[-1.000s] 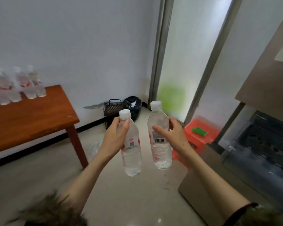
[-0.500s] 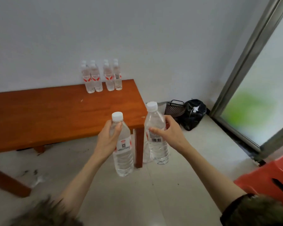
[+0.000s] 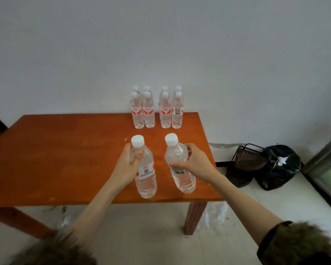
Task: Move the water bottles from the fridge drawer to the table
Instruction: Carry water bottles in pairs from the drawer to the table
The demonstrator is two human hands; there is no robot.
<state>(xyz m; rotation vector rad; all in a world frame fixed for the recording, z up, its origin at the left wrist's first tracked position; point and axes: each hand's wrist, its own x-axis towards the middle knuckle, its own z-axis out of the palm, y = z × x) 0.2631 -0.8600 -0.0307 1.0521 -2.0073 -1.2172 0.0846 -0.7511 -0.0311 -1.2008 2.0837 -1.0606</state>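
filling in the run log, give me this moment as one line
left hand: holds bottle | right hand: holds bottle | both over table | eight bottles at back edge

held bottles (image 3: 145, 175) now over table (image 3: 65, 150), fridge gone from view

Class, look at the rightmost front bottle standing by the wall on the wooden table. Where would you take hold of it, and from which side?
Take the rightmost front bottle around its upper body, just above the label, coming from the front or the right. It stands upright on the table, with neighbours close on its left and behind, so those sides are blocked. Its round body probably suits a wrapping grip.
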